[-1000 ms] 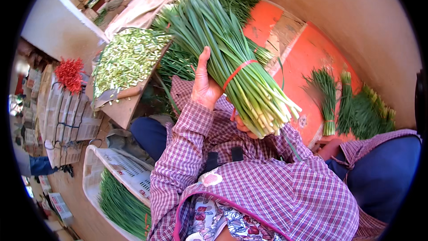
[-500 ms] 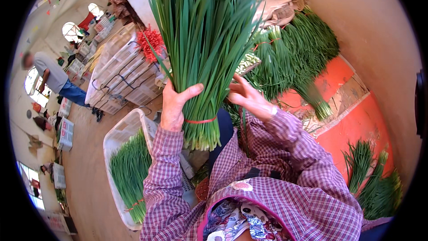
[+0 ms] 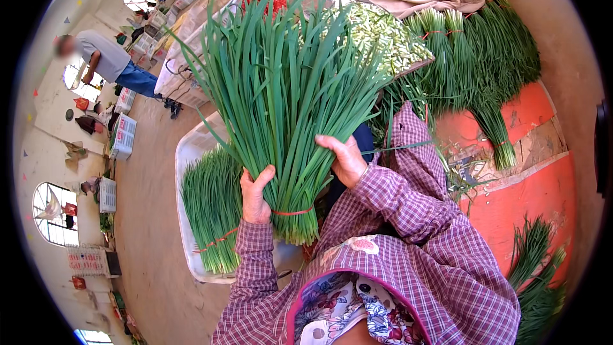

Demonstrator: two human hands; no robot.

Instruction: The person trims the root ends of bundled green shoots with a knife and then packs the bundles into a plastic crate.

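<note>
My left hand point(image 3: 255, 195) is wrapped round the left side of a big upright bunch of long green leafy stalks point(image 3: 281, 115), just above its red band near the pale cut ends. My right hand point(image 3: 345, 160) grips the bunch's right side a little higher, thumb over the leaves. Below the bunch at left, a white plastic crate point(image 3: 187, 220) holds another banded bundle point(image 3: 211, 198). Behind it at right lie chopped pale stem pieces point(image 3: 389, 38) on a board and a row of banded bundles point(image 3: 485, 51).
An orange mat point(image 3: 523, 198) with more bundles point(image 3: 536, 262) lies along the right wall point(image 3: 562, 70). Stacked white crates point(image 3: 191, 83) stand at upper left, near a red clump point(image 3: 271, 1). Another person point(image 3: 108, 57) stands beyond them, with more crates point(image 3: 122, 136) along the far wall.
The bunch has swung from slanting rightward to upright over the crate, its cut ends toward me. Since half a second ago both hands moved down, the leaves spreading wider. The view has turned leftward.
</note>
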